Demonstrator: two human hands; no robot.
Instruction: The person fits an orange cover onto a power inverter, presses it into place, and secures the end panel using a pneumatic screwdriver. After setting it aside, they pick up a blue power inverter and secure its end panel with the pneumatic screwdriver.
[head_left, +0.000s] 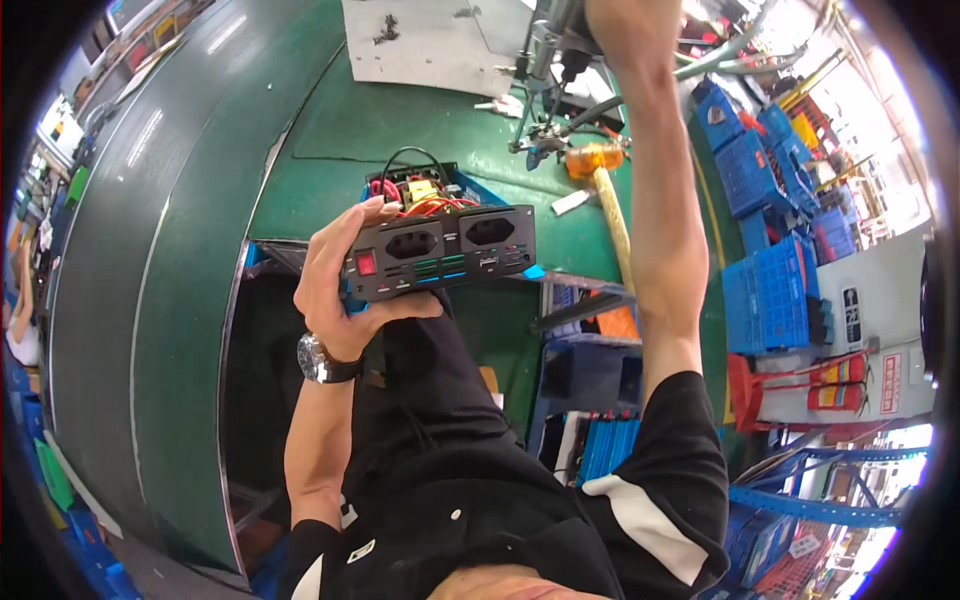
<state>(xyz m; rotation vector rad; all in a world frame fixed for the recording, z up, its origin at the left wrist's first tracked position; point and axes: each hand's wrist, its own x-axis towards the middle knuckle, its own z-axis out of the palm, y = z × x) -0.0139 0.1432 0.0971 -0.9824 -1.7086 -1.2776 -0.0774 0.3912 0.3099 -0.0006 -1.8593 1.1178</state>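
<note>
My left hand (340, 275) is closed round a power inverter (440, 255) with a black front panel, thumb underneath and fingers on top. The panel has two sockets, a red rocker switch and a USB port. Behind it the blue casing is open, and red wires, a yellow part and a black wire loop show. My right arm stretches far forward. At the top edge, my right hand (625, 20) is partly cut off, next to a dark and grey tool (570, 50); its fingers are hidden.
On the green bench, a mallet (612, 210) with an orange head lies right of the inverter. A pale board (420, 45) carries small dark screws. A conveyor belt (180, 200) runs along the left. Blue crates (770, 300) and red fire extinguishers (835, 385) stand right.
</note>
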